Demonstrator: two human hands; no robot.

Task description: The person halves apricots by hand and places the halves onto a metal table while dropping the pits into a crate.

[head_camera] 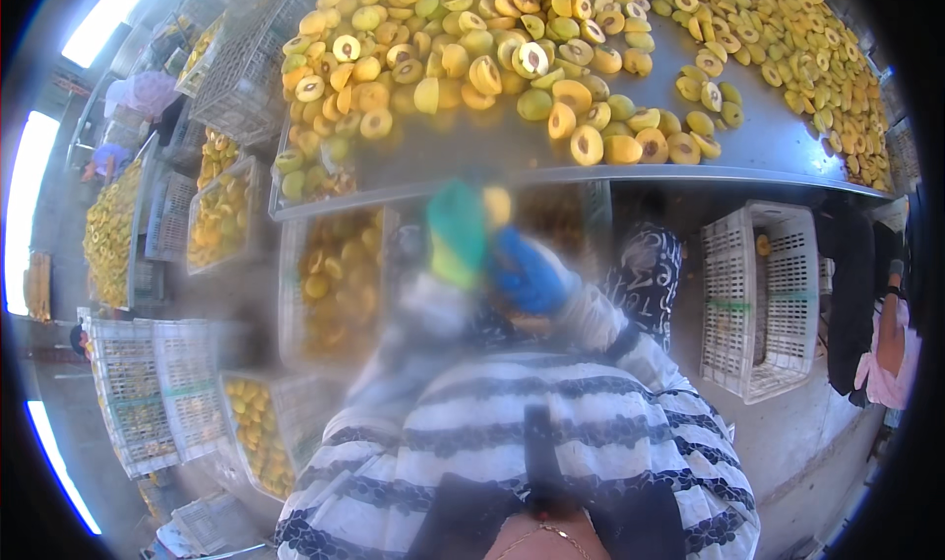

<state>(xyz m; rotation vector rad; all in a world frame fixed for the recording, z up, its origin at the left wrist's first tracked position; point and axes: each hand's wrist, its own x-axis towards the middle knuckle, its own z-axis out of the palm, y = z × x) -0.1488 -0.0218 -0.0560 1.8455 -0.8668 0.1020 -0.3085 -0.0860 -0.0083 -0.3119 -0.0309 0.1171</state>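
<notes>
My left hand (458, 237), in a teal and yellow-green glove, is blurred in front of the table's near edge. A piece of yellow fruit (497, 205) shows at its fingertips, and the hand seems closed on it. My right hand (533, 273), in a blue glove, is just below and to the right, close against the fruit. Its fingers are too blurred to show whether they hold anything. Beyond both hands, halved yellow stone fruit (587, 145), some with brown pits showing, lies heaped on a metal table (458, 143).
Below the table edge at left stands a crate of fruit (289, 294). A white plastic crate (790, 302) with one fruit piece inside is on the floor at right. More crates (159, 394) are stacked left. Another person (886, 338) is at far right.
</notes>
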